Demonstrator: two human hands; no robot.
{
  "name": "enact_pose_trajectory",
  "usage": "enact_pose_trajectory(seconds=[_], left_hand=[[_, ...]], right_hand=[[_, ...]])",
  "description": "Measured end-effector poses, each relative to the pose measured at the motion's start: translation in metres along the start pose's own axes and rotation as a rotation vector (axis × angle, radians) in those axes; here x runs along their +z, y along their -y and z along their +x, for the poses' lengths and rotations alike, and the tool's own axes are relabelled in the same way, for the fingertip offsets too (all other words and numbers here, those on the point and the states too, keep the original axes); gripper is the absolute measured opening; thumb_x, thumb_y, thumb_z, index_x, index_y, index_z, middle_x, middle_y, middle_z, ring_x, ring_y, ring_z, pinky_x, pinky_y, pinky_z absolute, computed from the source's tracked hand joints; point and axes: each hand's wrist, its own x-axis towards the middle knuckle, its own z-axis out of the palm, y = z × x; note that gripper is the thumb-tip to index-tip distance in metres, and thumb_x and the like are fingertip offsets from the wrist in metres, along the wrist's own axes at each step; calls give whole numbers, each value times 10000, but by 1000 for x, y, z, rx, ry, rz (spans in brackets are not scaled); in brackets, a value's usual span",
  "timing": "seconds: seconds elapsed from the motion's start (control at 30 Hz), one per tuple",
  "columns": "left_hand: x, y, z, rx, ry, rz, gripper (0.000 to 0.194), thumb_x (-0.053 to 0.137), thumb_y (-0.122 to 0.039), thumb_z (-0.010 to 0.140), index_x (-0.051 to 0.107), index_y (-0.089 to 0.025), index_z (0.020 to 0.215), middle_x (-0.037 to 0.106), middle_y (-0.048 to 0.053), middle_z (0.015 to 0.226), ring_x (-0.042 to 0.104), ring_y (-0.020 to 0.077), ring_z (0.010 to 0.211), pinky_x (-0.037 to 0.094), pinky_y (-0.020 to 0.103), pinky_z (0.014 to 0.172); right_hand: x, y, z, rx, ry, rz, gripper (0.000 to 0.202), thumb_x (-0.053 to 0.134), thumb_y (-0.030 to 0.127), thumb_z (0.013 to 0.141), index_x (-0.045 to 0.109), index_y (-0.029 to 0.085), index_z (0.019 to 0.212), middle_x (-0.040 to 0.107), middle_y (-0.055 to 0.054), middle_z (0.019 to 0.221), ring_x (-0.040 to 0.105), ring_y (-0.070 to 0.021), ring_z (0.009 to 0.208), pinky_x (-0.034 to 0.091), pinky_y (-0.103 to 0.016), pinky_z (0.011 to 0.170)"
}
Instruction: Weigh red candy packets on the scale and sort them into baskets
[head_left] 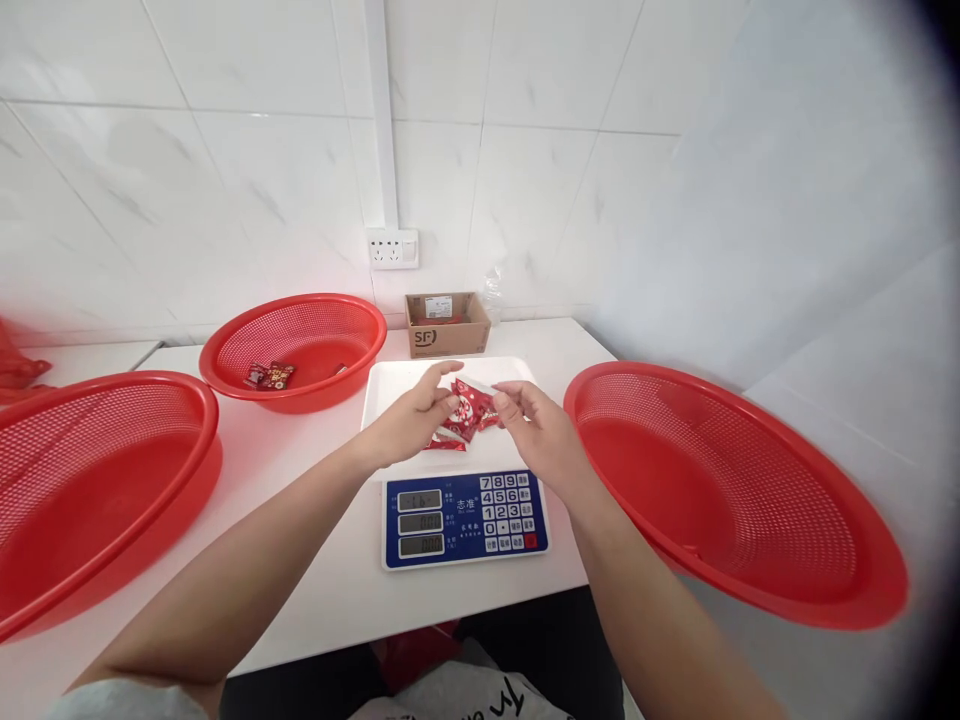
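Both hands are over the white tray (390,383) of a scale with a blue keypad panel (466,520). My left hand (420,412) has its thumb and fingers closed on the left side of a red packet (466,402). Pinched between the thumb and fingers of my right hand (534,425) is the packet's upper right corner, which looks white. Under the hands, other small red packets (448,441) lie on the tray, partly covered.
Red perforated baskets stand at the left (97,500), back left (300,395) and right (675,490). The back left one holds small wrapped pieces (271,376). A cardboard box (448,340) sits behind the scale, near a wall socket (393,249).
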Motion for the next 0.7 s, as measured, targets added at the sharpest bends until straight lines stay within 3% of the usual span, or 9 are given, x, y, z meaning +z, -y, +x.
enact_pose_trajectory(seconds=[0.1, 0.2, 0.33, 0.43, 0.6, 0.7], left_hand=[[12, -9, -10, -34, 91, -89, 448, 443, -294, 885, 309, -245, 1309, 607, 39, 948, 597, 152, 818, 489, 309, 734], [21, -11, -15, -37, 48, -65, 456, 492, -383, 862, 355, -218, 1263, 611, 39, 886, 597, 156, 764, 488, 306, 689], [29, -7, -18, -2, -63, 31, 335, 555, -462, 810, 553, -164, 964, 607, 32, 757, 546, 141, 664, 456, 288, 645], [30, -7, -19, 34, -81, -56, 285, 524, -447, 833, 570, -166, 821, 576, 10, 720, 525, 130, 672, 435, 258, 633], [29, -16, -28, 45, 80, -84, 290, 517, -453, 836, 571, -175, 772, 555, -8, 698, 505, 127, 661, 400, 244, 617], [35, -19, -34, 40, -6, -10, 391, 438, -507, 861, 516, -178, 665, 510, -18, 638, 459, 126, 608, 364, 249, 591]], right_hand=[[0, 3, -1, 22, 67, 57, 354, 494, 513, 835, 537, 200, 674, 558, 21, 612, 512, -129, 585, 404, -257, 565], [2, 2, -4, 29, -64, 48, 375, 528, 490, 823, 478, 202, 589, 477, 45, 536, 435, -111, 525, 350, -244, 509], [5, -3, -11, 47, -219, 182, 383, 523, 504, 827, 460, 204, 596, 452, 55, 521, 381, -95, 475, 318, -237, 471], [7, -4, -18, 69, -169, 359, 373, 521, 526, 824, 472, 209, 634, 478, 49, 535, 400, -94, 472, 327, -226, 459], [2, 2, -28, 108, -8, 446, 415, 465, 580, 831, 478, 211, 641, 494, 32, 573, 446, -106, 497, 366, -227, 459], [-1, 4, -31, 71, -37, 372, 415, 466, 548, 846, 450, 208, 608, 470, 40, 568, 443, -106, 516, 378, -232, 494]])
